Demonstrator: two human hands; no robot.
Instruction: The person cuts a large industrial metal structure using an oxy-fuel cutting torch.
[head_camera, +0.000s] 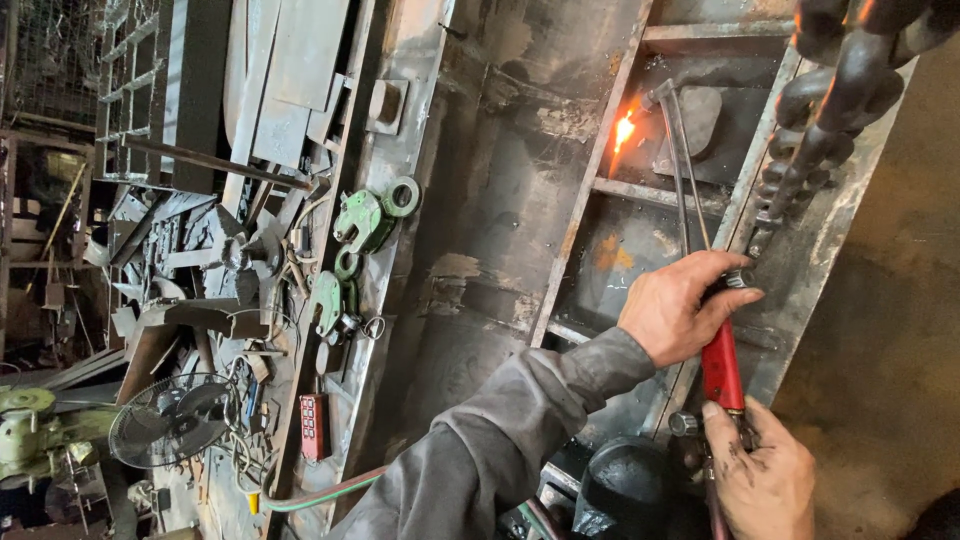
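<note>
Workshop clutter fills the left side: scrap plates, a green clamp (362, 220), a floor fan (172, 420) low down, a red control pendant (313, 426). Biggest thing in view is the steel frame (590, 170), a dark, rusty welded structure with cross bars, and heavy chain links (830, 100) hang at the top right. Over to the cutting torch (715, 330) now: red handle, long thin tubes running up to a bent tip, and a bright orange flame (624, 130) licking the frame's upright bar. The left hand (680, 305), in a grey sleeve, has its grip pressed around the top of the red handle, thumb over it. The right hand (765, 475), sooty, is closed around the lower end by the valve knob (683, 424). A green hose (320, 492) trails off below. My read: the torch is rigid metal, long and nose-heavy, tugged by its hose, hot toward the tip, so the handle is the only safe place to hold it, two-handed as here.
</note>
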